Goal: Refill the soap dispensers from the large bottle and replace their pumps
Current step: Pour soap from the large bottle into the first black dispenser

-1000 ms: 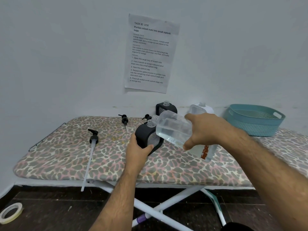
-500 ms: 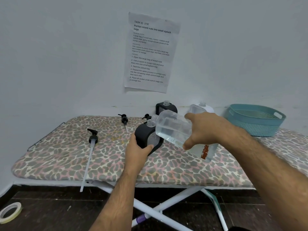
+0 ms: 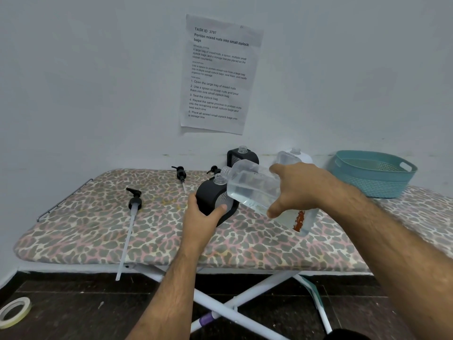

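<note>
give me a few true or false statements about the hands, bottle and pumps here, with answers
1. The right hand holds the large clear bottle tilted toward the near dispenser. True.
2. The left hand is pinching a pump. False: it grips the near dispenser.
3. The near dispenser has its pump screwed on. False: its neck is open.
4. A pump lies on the ironing board with its tube past the edge. True.
5. The teal basket sits on the floor. False: on the board.
</note>
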Action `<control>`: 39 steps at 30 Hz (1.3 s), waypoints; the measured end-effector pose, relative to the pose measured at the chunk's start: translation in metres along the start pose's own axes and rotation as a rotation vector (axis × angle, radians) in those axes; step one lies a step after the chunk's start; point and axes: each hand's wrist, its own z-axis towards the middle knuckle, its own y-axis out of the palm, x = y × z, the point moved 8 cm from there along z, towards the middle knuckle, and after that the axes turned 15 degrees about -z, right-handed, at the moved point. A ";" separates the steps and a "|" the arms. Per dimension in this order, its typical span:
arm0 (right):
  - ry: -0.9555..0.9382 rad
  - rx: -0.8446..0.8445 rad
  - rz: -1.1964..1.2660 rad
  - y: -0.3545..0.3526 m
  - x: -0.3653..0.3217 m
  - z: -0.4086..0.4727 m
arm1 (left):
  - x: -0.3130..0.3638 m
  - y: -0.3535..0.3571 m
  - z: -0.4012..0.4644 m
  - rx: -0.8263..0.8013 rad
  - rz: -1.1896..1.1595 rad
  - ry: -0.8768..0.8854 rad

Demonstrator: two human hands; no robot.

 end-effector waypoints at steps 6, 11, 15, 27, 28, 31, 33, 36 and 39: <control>0.004 0.008 0.005 0.000 0.001 0.003 | 0.005 0.002 -0.002 -0.022 -0.024 0.020; 0.001 0.001 0.006 0.000 0.001 0.004 | 0.007 0.001 -0.004 -0.013 -0.025 0.035; 0.001 -0.002 0.006 0.000 0.000 0.005 | 0.004 -0.003 -0.002 -0.006 -0.044 0.033; -0.001 0.001 0.020 -0.002 -0.001 0.003 | 0.006 -0.004 -0.002 -0.004 -0.100 0.028; -0.001 0.002 0.019 -0.002 -0.001 0.003 | 0.005 -0.004 -0.002 -0.006 -0.102 0.026; -0.003 0.008 0.012 -0.003 -0.001 0.003 | 0.002 -0.004 -0.001 -0.006 -0.095 0.022; -0.006 0.007 0.011 -0.003 -0.001 0.003 | 0.003 -0.004 -0.001 -0.004 -0.092 0.022; -0.005 0.003 0.018 -0.003 -0.001 0.003 | 0.004 -0.004 -0.002 -0.005 -0.094 0.028; -0.003 0.004 0.021 -0.003 0.000 0.004 | 0.006 -0.002 -0.003 -0.011 -0.098 0.032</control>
